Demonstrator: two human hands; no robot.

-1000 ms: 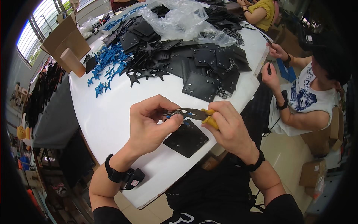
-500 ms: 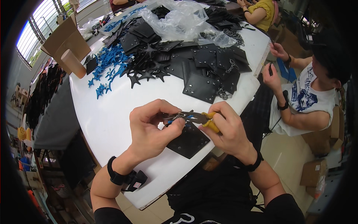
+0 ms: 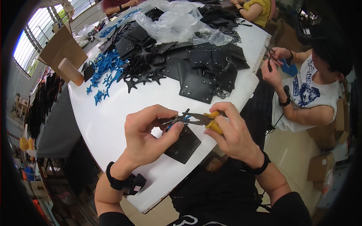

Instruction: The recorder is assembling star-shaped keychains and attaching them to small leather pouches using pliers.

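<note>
L hand: fingers pinch small blue piece w/ metal ring above black square panel at white table edge. R hand: closed round yellow-handled pliers, tips at the piece.

Two hands at work over a white desk, pliers against a small part.

Left hand raised above the desk edge, fingers pinched on a small metal-and-blue piece. Right hand closed round yellow-handled pliers, nose meeting that piece. Directly beneath, a black square panel flat on the desk. Farther back, heaped black panels, blue star shapes, black stars and clear plastic bags. At right, a seated person busy with a blue item.
</note>
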